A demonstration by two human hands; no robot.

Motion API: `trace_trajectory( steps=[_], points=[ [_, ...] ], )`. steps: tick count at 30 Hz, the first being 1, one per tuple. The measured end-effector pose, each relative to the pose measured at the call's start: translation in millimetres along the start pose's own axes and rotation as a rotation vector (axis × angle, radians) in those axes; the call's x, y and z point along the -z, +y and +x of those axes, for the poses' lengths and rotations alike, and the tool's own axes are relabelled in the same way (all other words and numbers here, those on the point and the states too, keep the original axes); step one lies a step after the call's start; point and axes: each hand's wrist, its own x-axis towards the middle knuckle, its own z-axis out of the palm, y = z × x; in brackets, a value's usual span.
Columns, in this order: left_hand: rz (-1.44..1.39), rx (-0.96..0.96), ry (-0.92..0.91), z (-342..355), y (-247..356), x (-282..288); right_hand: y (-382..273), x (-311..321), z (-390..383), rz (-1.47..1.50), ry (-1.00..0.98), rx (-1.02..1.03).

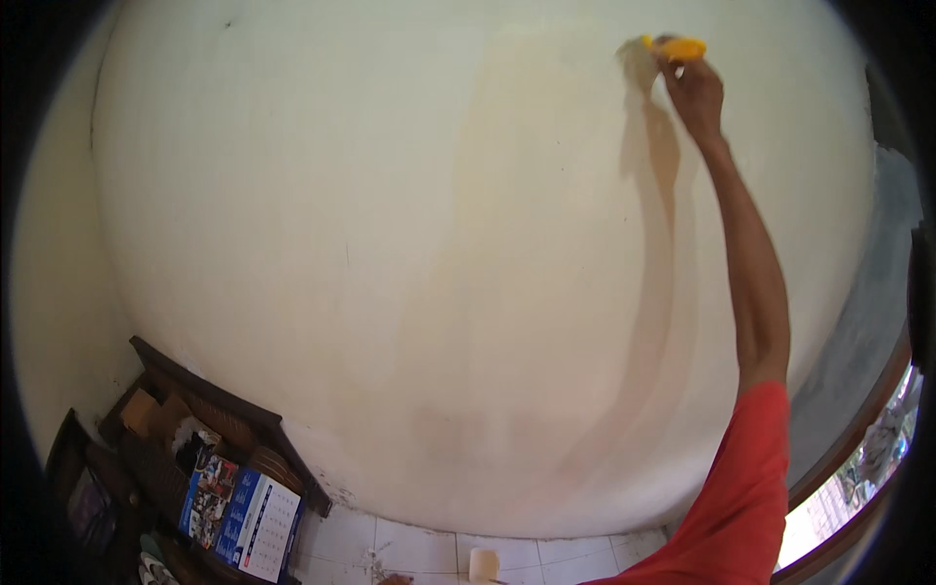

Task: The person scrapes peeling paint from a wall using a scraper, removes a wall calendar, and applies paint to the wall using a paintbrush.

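My right hand [694, 93] is raised high at the upper right, its fingers closed round the yellow handle of a paintbrush [686, 49]. The brush's bristles [639, 66] touch or nearly touch the pale cream wall [341, 195]; the exact contact is hard to make out. A slightly darker, yellowish patch spreads over the wall left of the brush, and the arm's shadow falls below it. My left hand cannot be made out. A small brown shape [397, 579] shows at the lower edge, too cut off to tell what it is.
White floor tiles [414, 546] run along the wall's foot, with a small cream container [484, 564] at the lower edge. A dark wooden bench [219, 395] at lower left bears a blue-and-white calendar [258, 522] and boxes. On the right is a brown-framed opening [858, 458].
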Motion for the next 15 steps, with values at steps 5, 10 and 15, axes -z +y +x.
trace_trajectory(
  steps=[5,10,15],
  points=[
    [0.074,0.166,-0.054,15,-92,11,-10,-11,40,-0.202,0.031,0.188],
    [0.075,0.256,-0.064,15,-125,-4,-110,-54,-84,0.030,-0.191,0.445],
    [-0.002,0.356,0.064,-16,-140,-53,-88,10,-57,0.599,-0.111,0.023]
  ],
)
